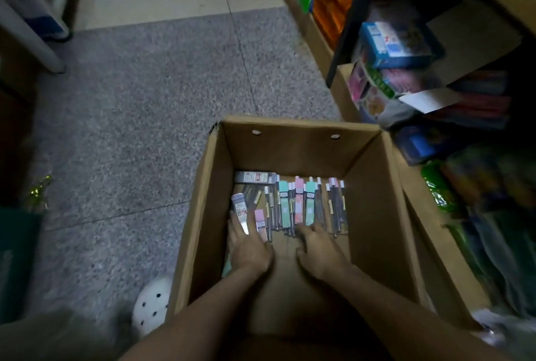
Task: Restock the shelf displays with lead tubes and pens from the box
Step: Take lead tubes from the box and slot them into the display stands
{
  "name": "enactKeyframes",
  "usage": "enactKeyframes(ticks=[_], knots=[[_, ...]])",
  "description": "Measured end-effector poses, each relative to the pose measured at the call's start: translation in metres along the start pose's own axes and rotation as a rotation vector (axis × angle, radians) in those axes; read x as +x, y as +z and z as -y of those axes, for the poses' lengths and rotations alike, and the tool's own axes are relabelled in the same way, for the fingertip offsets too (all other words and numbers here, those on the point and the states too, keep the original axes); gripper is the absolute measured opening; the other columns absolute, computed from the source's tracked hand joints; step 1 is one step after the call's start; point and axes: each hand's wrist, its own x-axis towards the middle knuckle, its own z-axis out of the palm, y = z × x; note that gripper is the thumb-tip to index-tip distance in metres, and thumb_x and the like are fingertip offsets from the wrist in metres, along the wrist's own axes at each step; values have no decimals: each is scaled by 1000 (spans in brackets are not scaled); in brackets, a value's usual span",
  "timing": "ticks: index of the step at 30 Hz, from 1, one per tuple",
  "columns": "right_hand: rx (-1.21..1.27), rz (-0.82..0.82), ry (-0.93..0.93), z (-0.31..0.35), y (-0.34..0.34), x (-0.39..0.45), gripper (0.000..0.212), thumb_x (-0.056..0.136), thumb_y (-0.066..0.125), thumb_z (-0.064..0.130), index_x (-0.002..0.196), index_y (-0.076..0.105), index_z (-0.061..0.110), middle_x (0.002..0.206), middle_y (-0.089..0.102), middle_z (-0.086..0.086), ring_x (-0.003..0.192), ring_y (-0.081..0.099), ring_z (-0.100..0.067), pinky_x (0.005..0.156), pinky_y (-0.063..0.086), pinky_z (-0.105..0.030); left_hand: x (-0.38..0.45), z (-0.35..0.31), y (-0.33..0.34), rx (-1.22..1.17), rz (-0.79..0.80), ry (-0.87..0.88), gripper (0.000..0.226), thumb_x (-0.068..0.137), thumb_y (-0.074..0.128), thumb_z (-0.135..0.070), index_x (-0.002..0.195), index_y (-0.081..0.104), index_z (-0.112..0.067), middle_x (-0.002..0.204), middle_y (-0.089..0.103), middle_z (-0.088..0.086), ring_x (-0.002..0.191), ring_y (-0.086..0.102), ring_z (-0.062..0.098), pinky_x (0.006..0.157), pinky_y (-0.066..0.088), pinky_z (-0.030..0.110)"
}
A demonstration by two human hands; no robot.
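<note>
While both my arms reach into the cardboard box (pixel 374 186), my left hand (pixel 250 247) lies flat, fingers spread over lead tubes (pixel 290 204) at eleven o'clock; my right hand (pixel 320 253) rests loosely released on pens (pixel 338 206) at one o'clock.

An open cardboard box (pixel 290 151) sits on the floor (pixel 150 116) at six o'clock. Lead tubes and pens (pixel 293 204) lie in rows on its bottom, toward the far wall. Both hands reach in: the left hand (pixel 249 247) at the rows' seven o'clock end, the right hand (pixel 319 253) at five o'clock. Stocked shelves (pixel 429 76) stand at two o'clock, just beside the box. A shoe (pixel 150 302) rests at eight o'clock.
</note>
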Motion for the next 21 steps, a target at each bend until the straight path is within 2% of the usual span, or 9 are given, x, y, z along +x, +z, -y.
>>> enactKeyframes(ticks=[3, 7, 12, 14, 17, 19, 21], knots=[[62, 22, -40, 3, 13, 5, 37, 94, 52, 17, 131, 57, 19, 130, 60, -3, 113, 58, -18, 98, 48, -31, 5, 3, 8, -22, -9, 28, 81, 95, 49, -32, 154, -3, -13, 160, -16, 15, 149, -10, 29, 119, 2, 32], [133, -23, -7, 6, 23, 7, 38, 92, 54, 14, 130, 59, 17, 127, 62, -6, 112, 59, -21, 97, 48, -31, -4, 4, 24, -36, 6, 130, 76, 96, 47, -30, 155, 1, -17, 160, -21, 6, 149, -8, 24, 120, 14, 33], [159, -71, 9, 2, 18, 5, 42, 90, 55, 14, 132, 57, 19, 129, 60, -3, 113, 58, -19, 100, 47, -32, -12, 1, 35, 48, 68, 250, 71, 97, 42, -32, 155, 3, -21, 162, -15, 3, 149, -12, 25, 118, 1, 30], [159, -101, 39, -4, 13, 4, 39, 92, 55, 16, 130, 56, 23, 127, 59, 0, 110, 57, -16, 96, 49, -32, -13, 1, 34, 37, 54, 289, 63, 97, 43, -30, 154, 17, -22, 163, -3, -1, 149, -5, 25, 118, 7, 30], [196, -186, 100, -14, 2, 8, 33, 94, 56, 15, 126, 54, 25, 122, 59, 3, 98, 57, -7, 84, 50, -21, -8, 0, 27, -50, -59, 244, 55, 91, 57, -23, 142, 37, -21, 154, 24, 1, 141, 22, 23, 114, 23, 32], [226, -254, 147, -19, -7, 15, 35, 93, 60, 15, 127, 54, 23, 123, 58, 2, 99, 58, -8, 84, 50, -21, 0, -4, 20, -159, -92, 174, 55, 87, 67, -20, 136, 41, -17, 143, 33, 4, 131, 36, 22, 109, 35, 32], [245, -303, 196, -23, -16, 25, 35, 92, 62, 15, 126, 55, 19, 121, 59, -2, 102, 60, -14, 87, 53, -26, 7, -8, 16, -244, -98, 106, 61, 83, 73, -18, 135, 42, -13, 139, 35, 7, 128, 42, 24, 107, 36, 31]])
